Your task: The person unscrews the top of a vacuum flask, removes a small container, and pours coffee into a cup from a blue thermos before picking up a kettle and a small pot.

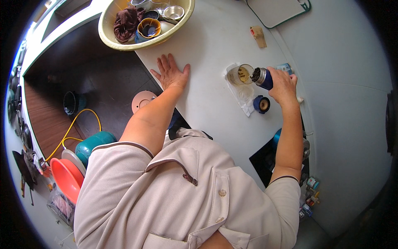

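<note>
My right hand grips a dark blue vacuum flask with a steel neck. The flask tilts left, its mouth close to the rim of a ribbed clear glass. Dark wet leaves, apparently tea, fill the flask's mouth. Inside the glass are yellowish liquid and brown bits. A crumpled white sheet lies under the glass. Beside it sits a round dark blue lid with its tan inside facing up. My left hand rests on the white countertop, fingers spread, holding nothing.
A yellowish basin with a brown cloth, cups and bowls stands at the counter's far left edge. Toward the wall are a brown paper packet and a white board. A black cooktop is near my right elbow. Below left stands a green gas cylinder.
</note>
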